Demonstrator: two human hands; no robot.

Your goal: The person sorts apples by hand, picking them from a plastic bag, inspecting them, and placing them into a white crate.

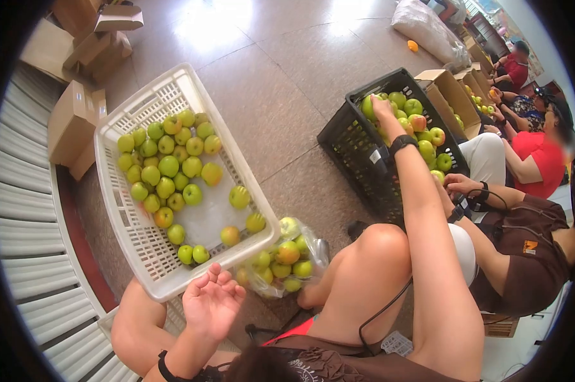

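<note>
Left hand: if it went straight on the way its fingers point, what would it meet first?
Probably the near rim of the white crate, just ahead of the left hand. Depth is unclear; if the hand is higher than the rim, it might pass over it.

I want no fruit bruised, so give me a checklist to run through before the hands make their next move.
1. Bare left hand free: ok, open with nothing in it, beside the white crate.
2. Bare right hand at the rectangular black plastic crate: ok, among the fruit.
3. Right-hand grip on the round green apple: cannot tell, fingers partly hidden.
4. Space in the rectangular white slatted plastic crate: ok, part of its floor is bare.
5. Black crate's surroundings clear of others: not ok, a co-worker's hand is close to it.
</note>
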